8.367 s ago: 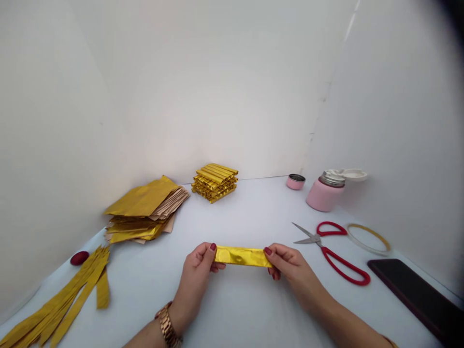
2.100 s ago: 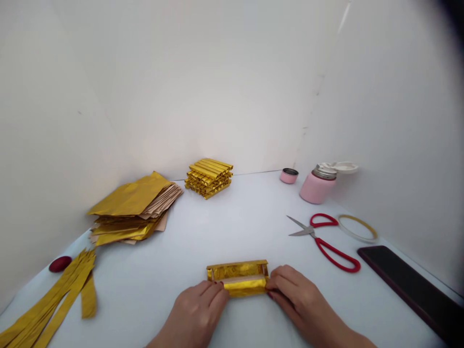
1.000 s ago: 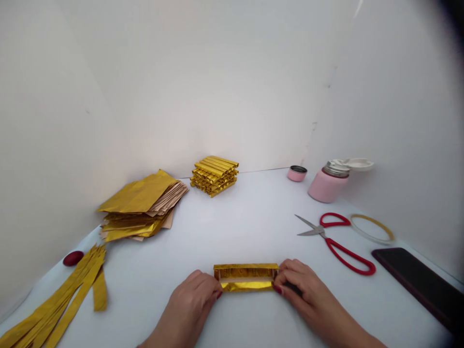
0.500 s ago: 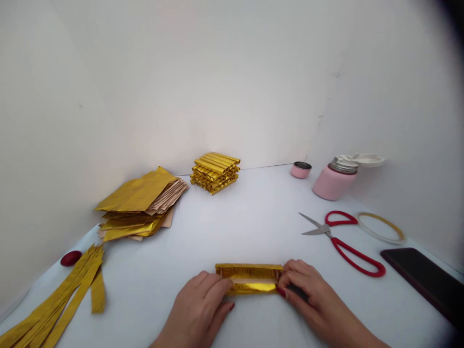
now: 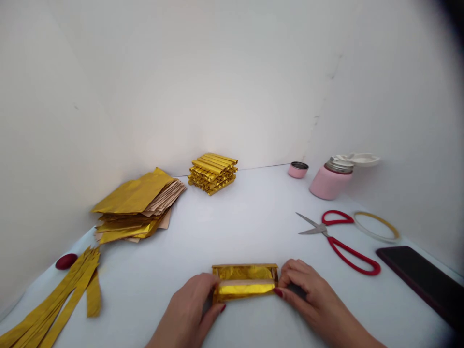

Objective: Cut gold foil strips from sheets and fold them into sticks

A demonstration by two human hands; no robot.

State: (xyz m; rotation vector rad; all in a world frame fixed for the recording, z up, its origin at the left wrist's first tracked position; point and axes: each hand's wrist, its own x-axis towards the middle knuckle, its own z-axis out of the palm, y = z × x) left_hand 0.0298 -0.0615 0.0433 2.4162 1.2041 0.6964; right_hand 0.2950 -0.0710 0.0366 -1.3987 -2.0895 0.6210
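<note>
A partly folded piece of gold foil paper (image 5: 246, 289) lies near the front of the table, its long sides turned up and a pale strip showing along the middle. My left hand (image 5: 192, 304) pinches its left end between thumb and fingers. At the right end, my right hand (image 5: 308, 295) grips the corner, thumb low in front and fingers curled behind. Both hands rest low, close to the white tabletop (image 5: 232, 232).
Gold paper sheets (image 5: 134, 198) are piled at left, beside gold strips (image 5: 72, 299) and a dark red oval object (image 5: 66, 261). Rolled gold tubes (image 5: 213, 173) are stacked behind. Rightward lie open scissors (image 5: 337, 237), a tape-like ring (image 5: 380, 224), a phone (image 5: 420, 280), a pink bottle (image 5: 330, 183) and a pink cap (image 5: 298, 170).
My left hand's fingers have drawn back to the paper's left end, and its front flap now shows flatter and wider. My right hand keeps its grip. The view has shifted slightly.
</note>
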